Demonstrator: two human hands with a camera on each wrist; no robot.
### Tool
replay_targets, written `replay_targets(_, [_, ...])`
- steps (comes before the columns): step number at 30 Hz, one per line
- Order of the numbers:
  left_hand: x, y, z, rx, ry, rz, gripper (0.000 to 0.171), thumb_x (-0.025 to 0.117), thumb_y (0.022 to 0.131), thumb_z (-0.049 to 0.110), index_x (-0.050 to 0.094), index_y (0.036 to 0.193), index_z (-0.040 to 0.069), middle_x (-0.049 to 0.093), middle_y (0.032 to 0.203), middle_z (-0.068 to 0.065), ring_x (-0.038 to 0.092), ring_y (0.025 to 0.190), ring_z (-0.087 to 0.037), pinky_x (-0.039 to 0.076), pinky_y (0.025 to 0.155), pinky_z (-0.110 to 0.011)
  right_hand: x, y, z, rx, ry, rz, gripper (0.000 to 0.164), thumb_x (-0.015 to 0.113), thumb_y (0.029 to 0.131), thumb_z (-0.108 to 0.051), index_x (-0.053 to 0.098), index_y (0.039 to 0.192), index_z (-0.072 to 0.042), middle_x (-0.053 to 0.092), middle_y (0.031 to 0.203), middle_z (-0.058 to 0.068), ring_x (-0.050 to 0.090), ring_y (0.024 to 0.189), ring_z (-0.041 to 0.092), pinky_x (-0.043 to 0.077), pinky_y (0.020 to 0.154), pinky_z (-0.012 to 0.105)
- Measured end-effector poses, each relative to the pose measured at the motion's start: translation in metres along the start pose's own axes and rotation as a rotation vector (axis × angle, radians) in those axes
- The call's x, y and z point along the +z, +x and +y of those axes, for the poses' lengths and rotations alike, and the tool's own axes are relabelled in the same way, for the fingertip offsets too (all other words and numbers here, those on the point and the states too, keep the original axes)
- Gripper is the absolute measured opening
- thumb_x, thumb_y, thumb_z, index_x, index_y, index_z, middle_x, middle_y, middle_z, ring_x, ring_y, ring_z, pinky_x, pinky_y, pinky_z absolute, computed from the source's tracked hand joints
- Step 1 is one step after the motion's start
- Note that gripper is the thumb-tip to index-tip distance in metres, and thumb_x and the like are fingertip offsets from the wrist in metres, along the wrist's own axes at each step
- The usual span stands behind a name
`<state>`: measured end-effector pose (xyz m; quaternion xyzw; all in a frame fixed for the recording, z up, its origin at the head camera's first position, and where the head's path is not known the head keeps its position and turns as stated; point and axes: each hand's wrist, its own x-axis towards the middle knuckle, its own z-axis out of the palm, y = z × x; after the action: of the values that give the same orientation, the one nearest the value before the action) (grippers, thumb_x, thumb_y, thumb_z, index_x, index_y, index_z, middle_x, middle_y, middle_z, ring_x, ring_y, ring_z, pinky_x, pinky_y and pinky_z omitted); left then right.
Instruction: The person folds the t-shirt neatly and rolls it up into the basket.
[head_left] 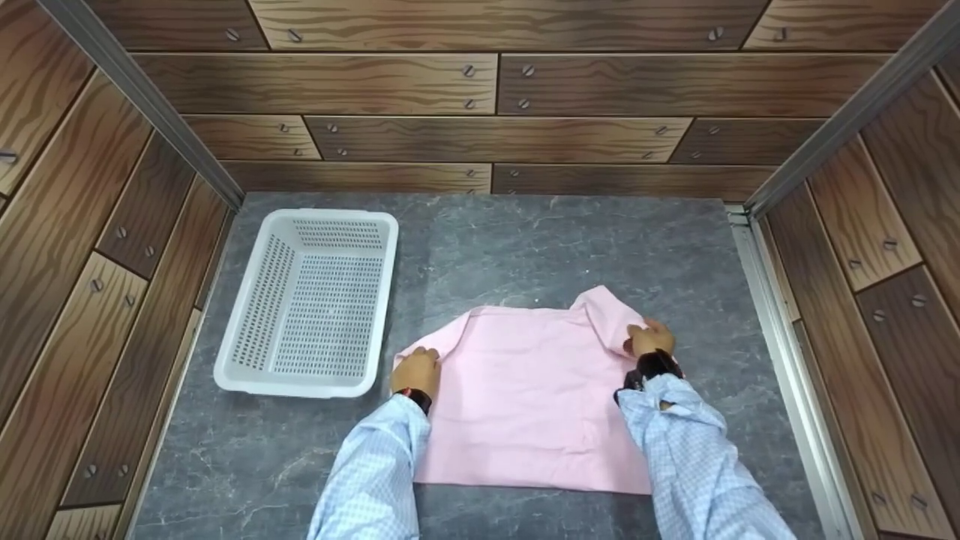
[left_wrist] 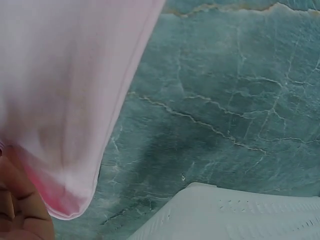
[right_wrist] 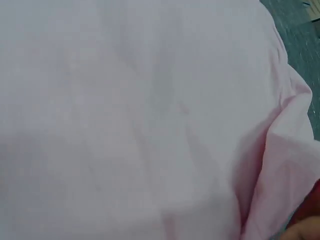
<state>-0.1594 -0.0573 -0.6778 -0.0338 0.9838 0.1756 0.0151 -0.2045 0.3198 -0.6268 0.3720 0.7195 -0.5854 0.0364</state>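
Observation:
A pink short-sleeved shirt (head_left: 532, 397) lies spread flat on the grey marbled table, its straight hem toward the person. My left hand (head_left: 417, 373) grips the end of the left sleeve, with fingers curled at the cloth. In the left wrist view, the fingers (left_wrist: 22, 210) hold the sleeve's edge, where a deeper pink inside shows. The right sleeve (head_left: 611, 315) sticks up and out, folded, and my right hand (head_left: 651, 339) pinches its end. Only a bit of that hand (right_wrist: 302, 231) shows in the right wrist view, beside bunched cloth.
A white perforated plastic basket (head_left: 381, 300) stands on the table (head_left: 480, 240) to the left of the shirt. Wood-patterned panels (head_left: 405, 82) wall the table at the back and both sides. A metal rail (head_left: 780, 360) runs along the right edge.

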Motion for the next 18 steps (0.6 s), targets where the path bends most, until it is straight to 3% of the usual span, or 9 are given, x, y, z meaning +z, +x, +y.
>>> replay_targets(2, [-0.001, 0.000, -0.001, 0.004, -0.014, 0.037, 0.012, 0.065, 0.089, 0.016, 0.075, 0.087, 0.012, 0.068, 0.087, -0.008, 0.069, 0.074, -0.034, 0.057, 0.068, -0.048, -0.003, 0.001, -0.003, -0.091, -0.135, 0.049, 0.039, 0.056, 0.092, -0.009, 0.058, 0.129, 0.005, 0.064, 0.092, 0.017, 0.056, 0.060, 0.005, 0.045, 0.055, 0.015])
replay_targets(4, [-0.003, 0.000, -0.003, 0.018, -0.018, 0.082, 0.015, 0.062, 0.089, 0.014, 0.077, 0.090, 0.013, 0.069, 0.090, -0.006, 0.070, 0.075, -0.033, 0.057, 0.067, -0.048, -0.007, 0.002, -0.005, -0.179, -0.238, 0.075, 0.031, 0.054, 0.091, -0.009, 0.064, 0.117, 0.003, 0.063, 0.101, 0.021, 0.054, 0.066, 0.010, 0.045, 0.051, 0.019])
replay_targets(6, [-0.006, -0.001, -0.006, 0.037, -0.022, 0.115, 0.019, 0.059, 0.090, 0.013, 0.077, 0.095, 0.014, 0.070, 0.094, -0.006, 0.071, 0.077, -0.033, 0.058, 0.067, -0.048, -0.014, 0.003, -0.008, -0.244, -0.273, 0.072, 0.025, 0.053, 0.090, -0.008, 0.063, 0.110, 0.003, 0.063, 0.094, 0.021, 0.055, 0.064, 0.012, 0.046, 0.046, 0.023])
replay_targets(9, [-0.009, -0.005, -0.009, 0.075, -0.011, 0.169, 0.021, 0.056, 0.089, 0.009, 0.075, 0.098, 0.012, 0.069, 0.097, -0.007, 0.071, 0.075, -0.033, 0.057, 0.065, -0.047, -0.027, 0.003, -0.013, -0.287, -0.169, -0.016, 0.019, 0.051, 0.090, -0.001, 0.058, 0.107, 0.003, 0.062, 0.079, 0.004, 0.060, 0.056, 0.008, 0.050, 0.041, 0.027])
replay_targets(13, [-0.008, -0.014, -0.015, 0.151, 0.038, 0.231, 0.013, 0.057, 0.087, 0.002, 0.068, 0.095, 0.004, 0.065, 0.093, -0.012, 0.067, 0.065, -0.034, 0.056, 0.059, -0.046, -0.051, -0.015, -0.020, -0.400, -0.010, -0.173, 0.022, 0.049, 0.086, 0.014, 0.053, 0.107, 0.010, 0.062, 0.073, -0.009, 0.062, 0.061, 0.001, 0.053, 0.058, 0.017])
replay_targets(15, [-0.006, -0.018, -0.020, 0.183, 0.071, 0.249, 0.010, 0.058, 0.086, 0.000, 0.064, 0.093, 0.002, 0.062, 0.091, -0.014, 0.065, 0.065, -0.033, 0.056, 0.059, -0.045, -0.062, -0.030, -0.020, -0.498, -0.001, -0.237, 0.029, 0.049, 0.082, 0.019, 0.051, 0.111, 0.016, 0.064, 0.077, -0.008, 0.059, 0.066, 0.001, 0.051, 0.064, 0.014])
replay_targets(18, [-0.006, -0.024, -0.027, 0.188, 0.100, 0.251, 0.009, 0.058, 0.085, -0.002, 0.062, 0.093, 0.000, 0.059, 0.092, -0.015, 0.064, 0.072, -0.033, 0.056, 0.066, -0.044, -0.077, -0.050, -0.014, -0.611, -0.094, -0.267, 0.038, 0.051, 0.081, 0.019, 0.054, 0.119, 0.018, 0.064, 0.082, -0.009, 0.056, 0.069, 0.000, 0.046, 0.063, 0.013])
